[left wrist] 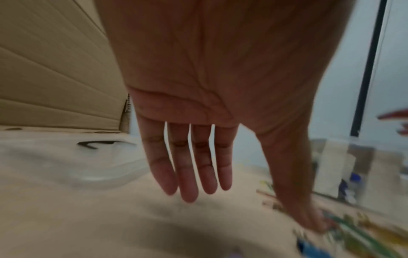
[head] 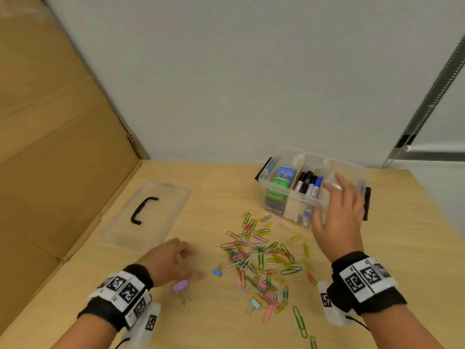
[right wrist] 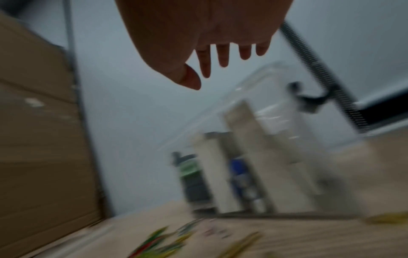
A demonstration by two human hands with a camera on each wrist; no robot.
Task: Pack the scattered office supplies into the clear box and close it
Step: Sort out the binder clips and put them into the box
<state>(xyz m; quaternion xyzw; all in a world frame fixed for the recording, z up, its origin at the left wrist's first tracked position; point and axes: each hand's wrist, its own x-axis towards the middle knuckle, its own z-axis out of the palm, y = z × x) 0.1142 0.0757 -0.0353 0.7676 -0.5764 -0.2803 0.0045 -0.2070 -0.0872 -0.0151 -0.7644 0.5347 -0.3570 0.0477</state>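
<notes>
Head view, right hand [head: 337, 217]: I see it raised over the near right corner of the clear box [head: 289, 205], fingers spread and straight, holding nothing.
Head view, left hand [head: 173, 258]: low over the table [head: 201, 328], just beside a purple binder clip [head: 180, 285]; blurred, so I cannot tell if it touches the clip.
Head view, clear box: open, at the back right of the table; dividers inside, markers [head: 308, 183] in the middle compartment, blue and green items in the left one.
Head view, lid [head: 148, 212]: flat on the table, well apart from the box, black handle up.
Head view, paper clips [head: 259, 260]: a coloured scatter between my two hands; a blue binder clip [head: 217, 272] at its left edge.
Left wrist view, left hand [left wrist: 198, 122]: fingers [left wrist: 187, 174] straight and slightly apart, palm empty, thumb reaching down toward the clips.
Right wrist view, right hand [right wrist: 209, 34]: fingers extended and apart, empty, above the blurred box [right wrist: 253, 139].
</notes>
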